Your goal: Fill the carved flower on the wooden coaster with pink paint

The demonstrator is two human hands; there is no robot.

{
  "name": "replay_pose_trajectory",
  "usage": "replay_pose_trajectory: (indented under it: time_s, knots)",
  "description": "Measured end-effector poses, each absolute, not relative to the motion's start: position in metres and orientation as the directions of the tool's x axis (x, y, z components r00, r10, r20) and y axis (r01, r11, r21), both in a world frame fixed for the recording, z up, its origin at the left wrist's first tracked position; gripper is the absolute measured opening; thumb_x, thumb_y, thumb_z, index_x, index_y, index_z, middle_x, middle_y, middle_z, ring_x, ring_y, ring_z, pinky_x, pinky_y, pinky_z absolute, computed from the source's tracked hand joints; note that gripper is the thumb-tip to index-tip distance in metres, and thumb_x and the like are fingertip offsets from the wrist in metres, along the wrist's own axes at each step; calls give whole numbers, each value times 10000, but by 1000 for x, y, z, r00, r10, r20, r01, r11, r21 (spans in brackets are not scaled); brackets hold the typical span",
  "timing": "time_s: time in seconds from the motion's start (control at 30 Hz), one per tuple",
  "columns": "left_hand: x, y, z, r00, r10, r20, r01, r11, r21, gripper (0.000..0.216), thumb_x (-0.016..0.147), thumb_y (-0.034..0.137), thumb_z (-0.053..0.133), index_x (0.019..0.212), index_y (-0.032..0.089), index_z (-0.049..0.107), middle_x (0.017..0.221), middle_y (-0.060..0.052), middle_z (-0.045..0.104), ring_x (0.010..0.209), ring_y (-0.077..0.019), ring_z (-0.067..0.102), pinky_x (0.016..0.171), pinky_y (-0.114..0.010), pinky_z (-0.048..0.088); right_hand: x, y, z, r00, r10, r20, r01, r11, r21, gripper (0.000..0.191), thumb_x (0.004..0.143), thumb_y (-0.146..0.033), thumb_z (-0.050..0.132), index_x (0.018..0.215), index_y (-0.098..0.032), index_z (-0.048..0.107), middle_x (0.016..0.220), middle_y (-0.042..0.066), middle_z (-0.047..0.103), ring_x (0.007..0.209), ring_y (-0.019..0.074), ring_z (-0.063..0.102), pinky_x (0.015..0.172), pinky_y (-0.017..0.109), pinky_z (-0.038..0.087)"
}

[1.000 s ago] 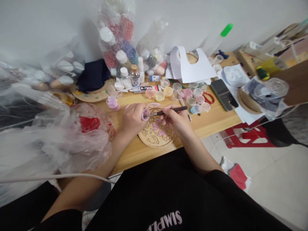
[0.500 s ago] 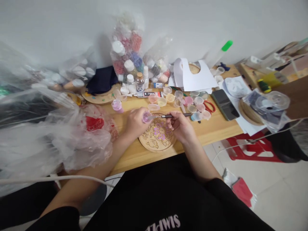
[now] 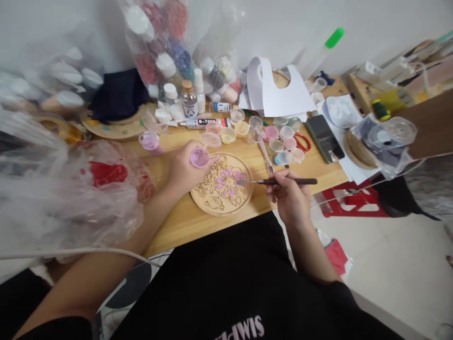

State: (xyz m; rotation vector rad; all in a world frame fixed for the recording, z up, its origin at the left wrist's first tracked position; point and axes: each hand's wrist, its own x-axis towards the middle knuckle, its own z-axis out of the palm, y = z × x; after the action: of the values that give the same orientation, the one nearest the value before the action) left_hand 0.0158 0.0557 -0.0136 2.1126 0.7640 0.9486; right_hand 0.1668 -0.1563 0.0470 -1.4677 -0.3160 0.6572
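Note:
My left hand (image 3: 180, 169) is closed around a small plastic cup (image 3: 200, 157) of lilac paste, tilted so that its mouth faces me. It is over the left edge of a round wooden board (image 3: 243, 200). Gold outlines of flowers cover the board, and the large flower's petals are partly filled with lilac. My right hand (image 3: 293, 198) grips a palette knife (image 3: 305, 181) by its dark brown handle, to the right of the board. The knife's blade points left over the large flower's right petals; whether it touches them I cannot tell.
Several small cups of coloured paste, a brush (image 3: 265, 156) and red scissors (image 3: 303, 141) lie behind the board. A phone (image 3: 325, 139) is farther right. Plastic bags (image 3: 106, 208) crowd the left side. Behind stand bottles (image 3: 189, 101) and a glue tube (image 3: 208, 123).
My right hand has drawn the palette knife out of the cup and moved it right and down over the flower. My left hand still holds the cup, now tilted more toward me.

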Motion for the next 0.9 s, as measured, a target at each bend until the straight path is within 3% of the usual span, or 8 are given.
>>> replay_pose_trajectory:
  time_s: [0.33, 0.6, 0.9]
  knots:
    - [16, 58, -11, 579, 736, 351, 226, -558, 798, 603, 895, 809, 824, 848, 264, 571, 772, 18, 679, 692, -169, 626, 656, -341, 521, 155, -174, 35, 841, 537, -65, -28, -77, -997, 271, 883, -439, 856, 755, -254, 705, 563, -51, 638, 410, 107, 496, 424, 247, 432]
    - [13, 57, -6, 605, 748, 272, 258, -507, 822, 592, 865, 729, 933, 819, 279, 551, 816, 10, 726, 747, -208, 689, 710, -375, 572, 147, -183, 44, 785, 616, 67, 181, -125, -976, 276, 954, -458, 882, 811, -253, 763, 628, -20, 730, 496, 144, 651, 498, 275, 533]
    - [16, 57, -7, 598, 729, 333, 229, -554, 801, 625, 889, 817, 849, 818, 265, 564, 774, 19, 715, 696, -169, 658, 665, -341, 534, 141, -185, 60, 644, 717, 267, 528, -164, -834, 125, 973, -253, 804, 851, -269, 784, 683, -9, 789, 536, 148, 701, 526, 276, 535]
